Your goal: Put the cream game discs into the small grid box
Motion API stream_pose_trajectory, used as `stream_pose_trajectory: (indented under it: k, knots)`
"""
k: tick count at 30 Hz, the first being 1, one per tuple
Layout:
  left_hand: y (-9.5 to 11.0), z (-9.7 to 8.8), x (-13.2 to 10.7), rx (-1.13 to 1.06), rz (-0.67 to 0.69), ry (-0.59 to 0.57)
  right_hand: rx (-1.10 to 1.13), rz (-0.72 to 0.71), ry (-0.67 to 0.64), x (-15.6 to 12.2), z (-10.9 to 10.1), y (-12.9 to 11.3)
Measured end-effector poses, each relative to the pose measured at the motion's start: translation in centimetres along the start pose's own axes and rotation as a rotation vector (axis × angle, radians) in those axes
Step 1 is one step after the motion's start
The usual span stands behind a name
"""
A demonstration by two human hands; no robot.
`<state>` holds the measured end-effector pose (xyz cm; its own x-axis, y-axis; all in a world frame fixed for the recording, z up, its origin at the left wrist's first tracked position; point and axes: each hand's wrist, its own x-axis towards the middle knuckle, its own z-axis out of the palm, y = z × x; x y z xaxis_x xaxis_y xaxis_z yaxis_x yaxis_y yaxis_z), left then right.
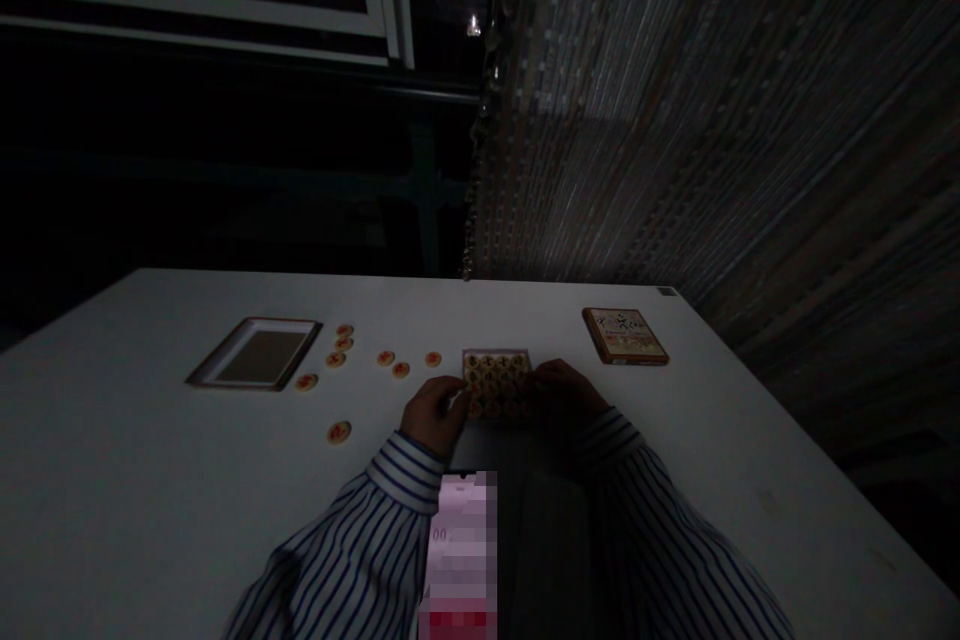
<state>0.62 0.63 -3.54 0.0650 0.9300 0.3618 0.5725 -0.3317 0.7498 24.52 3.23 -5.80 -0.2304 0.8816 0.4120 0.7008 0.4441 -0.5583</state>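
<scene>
A small open box (496,353) on the white table holds rows of round Chinese chess pieces (496,386), black-marked at the back and red-marked towards the front. My left hand (435,415) is at the box's left edge, thumb and forefinger pinched together; what they hold is hidden. On the opposite side, my right hand (566,394) lies in shadow with curled fingers against the right edge, their grip hard to make out. Several loose red-marked pieces (339,432) lie to the left of the box.
A shallow open tray (208,370) sits at the left. To the right lies a flat printed box lid (627,335). A lit phone (459,550) is close to me, between my forearms. Behind the table (225,490) hangs a string curtain (600,120). The room is dim.
</scene>
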Motion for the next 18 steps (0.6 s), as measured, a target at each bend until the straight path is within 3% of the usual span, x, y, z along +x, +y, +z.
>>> stream_pose_trajectory:
  k: [4, 18]
  knots:
    - [-0.07, 0.2, -0.1, -0.016, -0.002, 0.038, -0.025, 0.006, -0.006, -0.03, -0.17, -0.25]
    - [-0.36, -0.06, 0.02, 0.03, 0.016, -0.033, -0.047, -0.006, -0.028, -0.17, -0.53, -0.7]
